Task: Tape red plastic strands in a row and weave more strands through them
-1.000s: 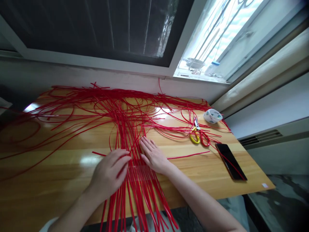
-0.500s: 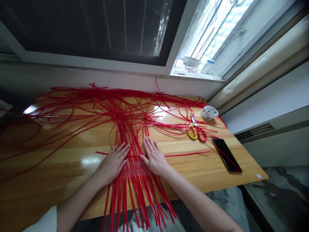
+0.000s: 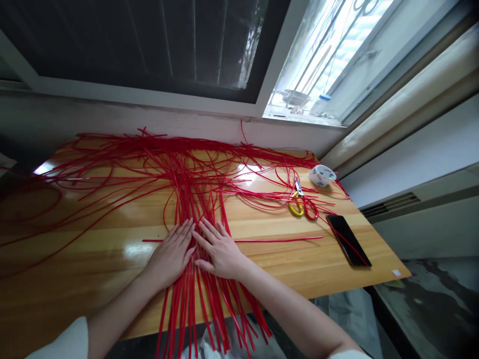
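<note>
Many thin red plastic strips (image 3: 215,309) run lengthwise side by side down the table and hang past its front edge. My left hand (image 3: 172,253) lies flat on the left part of them, fingers stretched toward the wall. My right hand (image 3: 220,251) rests flat on their middle, fingers spread, close beside my left hand. A single crosswise red strip (image 3: 279,241) passes under both hands and sticks out on either side. How it crosses the lengthwise strips is hidden by my hands.
A tangled heap of red strips (image 3: 160,144) lies along the wall. To the right are scissors (image 3: 302,202) with yellow and red handles, a white roll of tape (image 3: 322,175) and a black phone (image 3: 348,240) with a strip across it. The wooden table (image 3: 284,271) ends at the front.
My right hand has moved left, from the right side of the lengthwise strips onto their middle, next to my left hand. My left hand has barely shifted.
</note>
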Tool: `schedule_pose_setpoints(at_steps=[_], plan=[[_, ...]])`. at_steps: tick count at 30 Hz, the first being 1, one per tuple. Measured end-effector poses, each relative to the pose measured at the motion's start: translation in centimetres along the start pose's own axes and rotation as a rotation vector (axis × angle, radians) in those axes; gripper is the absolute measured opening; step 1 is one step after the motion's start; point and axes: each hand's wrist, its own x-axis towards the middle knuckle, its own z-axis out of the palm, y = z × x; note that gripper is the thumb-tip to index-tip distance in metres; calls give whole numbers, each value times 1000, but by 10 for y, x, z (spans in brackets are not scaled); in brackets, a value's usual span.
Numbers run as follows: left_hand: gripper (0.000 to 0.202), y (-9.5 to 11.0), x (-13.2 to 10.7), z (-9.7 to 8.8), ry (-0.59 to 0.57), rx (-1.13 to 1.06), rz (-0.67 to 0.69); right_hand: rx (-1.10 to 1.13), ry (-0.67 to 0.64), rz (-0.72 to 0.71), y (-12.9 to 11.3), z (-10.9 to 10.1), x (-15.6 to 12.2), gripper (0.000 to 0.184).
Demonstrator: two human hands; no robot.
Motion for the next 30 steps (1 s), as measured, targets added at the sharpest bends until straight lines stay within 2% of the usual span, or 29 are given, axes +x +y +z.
schedule_pose_setpoints(at_steps=[6, 10, 13, 15, 17, 20, 22, 24, 26, 30], plan=[[66, 0, -4, -3, -3, -39, 6, 13, 70, 165, -10, 8, -9, 71], [65, 0, -5, -5, -18, -62, 11, 54, 159, 152, -8, 8, -17, 76], [59, -1, -4, -7, -26, -80, 24, 131, 296, 160, -1, 6, -20, 60], [56, -1, -4, -10, -34, -84, 49, 190, 397, 242, 4, 4, -17, 42], [55, -1, -4, -11, -46, -79, 74, 235, 439, 358, 7, 3, -8, 29], [61, -1, -4, -11, -58, -56, 91, 297, 348, 455, 7, 2, 13, 29], [67, -2, -5, -9, -55, -41, 91, 369, 280, 451, 6, 2, 26, 30], [73, -2, -6, -7, -50, -40, 84, 440, 251, 431, 4, 2, 33, 21], [79, -3, -6, -6, -48, -59, 61, 479, 233, 411, 2, 3, 35, 10], [90, -2, -6, -8, -58, -128, -2, 407, 189, 351, -1, 5, 29, 11]])
